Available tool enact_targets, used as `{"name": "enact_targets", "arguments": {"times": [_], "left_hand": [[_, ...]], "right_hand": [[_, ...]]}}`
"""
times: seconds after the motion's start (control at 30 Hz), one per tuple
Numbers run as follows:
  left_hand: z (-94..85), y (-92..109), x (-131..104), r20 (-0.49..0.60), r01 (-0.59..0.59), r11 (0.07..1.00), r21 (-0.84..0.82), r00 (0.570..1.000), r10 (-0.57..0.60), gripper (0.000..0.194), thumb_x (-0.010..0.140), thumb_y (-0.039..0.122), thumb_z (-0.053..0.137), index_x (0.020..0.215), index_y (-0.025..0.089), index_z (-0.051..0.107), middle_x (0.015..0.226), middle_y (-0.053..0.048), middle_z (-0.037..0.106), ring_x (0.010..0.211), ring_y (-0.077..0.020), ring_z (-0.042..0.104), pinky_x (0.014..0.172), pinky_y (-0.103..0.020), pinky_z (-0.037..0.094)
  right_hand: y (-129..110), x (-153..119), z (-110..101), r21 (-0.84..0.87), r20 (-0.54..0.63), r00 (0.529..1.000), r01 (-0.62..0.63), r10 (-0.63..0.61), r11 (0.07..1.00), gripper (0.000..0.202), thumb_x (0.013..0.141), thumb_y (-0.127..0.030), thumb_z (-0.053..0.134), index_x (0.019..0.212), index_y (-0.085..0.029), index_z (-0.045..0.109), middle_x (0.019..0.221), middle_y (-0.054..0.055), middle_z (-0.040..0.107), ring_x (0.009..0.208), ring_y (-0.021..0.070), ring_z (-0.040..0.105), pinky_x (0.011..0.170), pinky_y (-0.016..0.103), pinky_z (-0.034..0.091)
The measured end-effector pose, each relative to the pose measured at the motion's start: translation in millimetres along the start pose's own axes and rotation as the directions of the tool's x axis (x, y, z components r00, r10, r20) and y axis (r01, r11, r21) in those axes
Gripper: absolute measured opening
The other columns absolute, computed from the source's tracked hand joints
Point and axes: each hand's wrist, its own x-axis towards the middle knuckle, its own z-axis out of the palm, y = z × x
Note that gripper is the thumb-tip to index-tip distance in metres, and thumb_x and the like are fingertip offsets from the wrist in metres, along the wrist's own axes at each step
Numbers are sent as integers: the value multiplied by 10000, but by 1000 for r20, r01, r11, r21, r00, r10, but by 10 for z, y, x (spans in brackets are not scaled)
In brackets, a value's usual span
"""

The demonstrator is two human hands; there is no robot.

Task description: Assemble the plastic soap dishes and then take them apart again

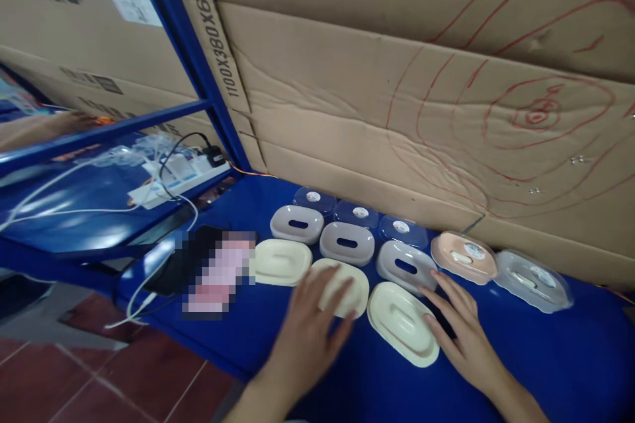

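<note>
My left hand, fingers spread, hovers over or rests on the middle cream oval plastic piece and hides part of it; contact cannot be made out. My right hand is open, its fingertips at the edges of the right cream piece and the right grey slotted dish. A third cream piece lies at the left. Two more grey dishes, the left one and the middle one, sit behind, each with a dark oval slot. Neither hand holds anything.
Three clear lids with round stickers, including the left lid, line the cardboard wall. A peach lidded dish and a grey one stand right. A phone-like pink object, cables and a power strip are left.
</note>
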Motion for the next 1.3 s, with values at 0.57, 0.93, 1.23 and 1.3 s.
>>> {"name": "enact_targets", "arguments": {"times": [0.57,0.93,1.23,1.3], "left_hand": [[-538,-1164,-474,-248,595,695,403,802,-543,563,1117,461,384,1504,116,602,1644,-263,414,1514,-472,409,1227,-719,265],[114,283,232,99,-625,780,-11,776,623,459,1110,514,513,1465,243,617,1509,-93,602,1404,-262,523,1298,-454,199],[555,167,383,124,-601,797,-67,787,604,277,1038,355,627,1250,185,684,1396,-98,647,1228,-263,601,1114,-427,388],[595,154,337,144,-570,817,-88,804,577,223,1028,337,656,1182,178,686,1333,-100,662,1174,-253,611,1042,-400,415]], "right_hand": [[98,47,-27,-50,-123,990,-73,66,996,479,1081,-368,555,1555,-352,495,1705,109,400,1558,369,408,1194,568,377],[777,-49,-200,-278,-286,893,-424,347,862,567,1115,-480,433,1643,-274,421,1736,156,378,1591,375,380,1250,634,317],[822,-104,-91,-305,-181,912,-408,369,860,630,1116,-501,434,1695,-293,297,1713,114,439,1610,324,362,1284,609,260],[787,-94,-84,-303,-171,909,-416,381,857,651,1113,-500,438,1706,-293,267,1725,117,416,1616,325,347,1290,600,250]]}}
